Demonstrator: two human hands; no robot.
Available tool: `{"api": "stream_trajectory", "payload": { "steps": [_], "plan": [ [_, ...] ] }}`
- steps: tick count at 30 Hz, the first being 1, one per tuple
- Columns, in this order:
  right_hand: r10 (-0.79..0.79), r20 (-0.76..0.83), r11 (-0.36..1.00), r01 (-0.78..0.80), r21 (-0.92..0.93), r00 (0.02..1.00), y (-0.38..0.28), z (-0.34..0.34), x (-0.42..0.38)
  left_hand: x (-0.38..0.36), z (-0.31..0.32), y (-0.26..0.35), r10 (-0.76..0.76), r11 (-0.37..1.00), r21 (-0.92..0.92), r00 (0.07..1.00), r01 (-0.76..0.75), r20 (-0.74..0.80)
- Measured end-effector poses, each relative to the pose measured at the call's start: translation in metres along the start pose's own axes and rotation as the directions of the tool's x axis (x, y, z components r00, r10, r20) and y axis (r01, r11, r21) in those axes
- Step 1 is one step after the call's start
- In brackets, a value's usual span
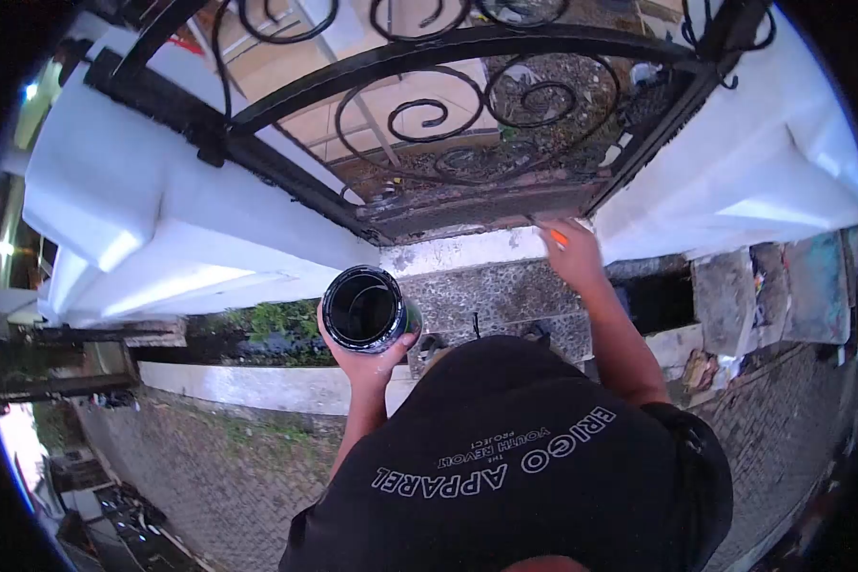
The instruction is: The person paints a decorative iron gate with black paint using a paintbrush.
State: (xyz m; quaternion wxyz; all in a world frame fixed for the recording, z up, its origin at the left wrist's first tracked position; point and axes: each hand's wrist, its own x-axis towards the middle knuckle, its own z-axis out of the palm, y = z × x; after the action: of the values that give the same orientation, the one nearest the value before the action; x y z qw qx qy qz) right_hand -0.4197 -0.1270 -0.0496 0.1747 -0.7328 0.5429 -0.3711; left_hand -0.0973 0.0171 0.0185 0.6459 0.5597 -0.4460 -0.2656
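My left hand [367, 365] is wrapped round an open paint can [413, 319], with black paint smeared on its rim and a dark inside. My right hand [574, 255], slightly blurred, is closed on a paintbrush with an orange handle [559, 238]. Most of the brush is hidden by the fingers. Its front end points left, close to the lower rail [491, 212] of a black wrought-iron gate [467, 48]. Black scrollwork fills the gate's upper part, while the lower rail looks brownish and dull.
White walls [267, 272] flank the gate on both sides. Below it lies a pale sill [458, 251] and a pebbled slab [500, 296]. A dark open gutter [660, 297] runs at the right, with plants [281, 319] at the left. Brick paving [191, 448] lies behind.
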Motion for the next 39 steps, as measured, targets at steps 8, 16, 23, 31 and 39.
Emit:
{"api": "stream_trajectory", "payload": {
  "steps": [8,16,23,31,39],
  "plan": [
    [0.488,-0.131,0.872,-0.49,0.02,0.863,0.006,-0.103,-0.078,0.033,0.056,0.009,-0.137,0.952,-0.248,0.974,0.18,0.18],
    [0.167,-0.311,0.985,-0.146,0.091,0.935,-0.082,-0.135,-0.025,0.064,0.089,0.006,0.368,0.928,-0.224,0.826,-0.298,0.427],
    [0.063,-0.423,0.766,0.228,0.601,0.904,-0.202,-0.158,-0.006,0.082,0.085,0.02,0.62,0.727,-0.105,0.583,-0.679,0.525],
    [-0.181,-0.142,0.912,0.22,0.345,0.973,-0.208,-0.118,0.011,0.086,0.077,0.03,0.711,0.55,-0.006,0.465,-0.835,0.528],
    [-0.043,-0.095,0.909,0.079,0.408,0.995,-0.2,-0.084,0.017,0.078,0.071,0.023,0.693,0.533,0.053,0.472,-0.844,0.545]
  ]
}}
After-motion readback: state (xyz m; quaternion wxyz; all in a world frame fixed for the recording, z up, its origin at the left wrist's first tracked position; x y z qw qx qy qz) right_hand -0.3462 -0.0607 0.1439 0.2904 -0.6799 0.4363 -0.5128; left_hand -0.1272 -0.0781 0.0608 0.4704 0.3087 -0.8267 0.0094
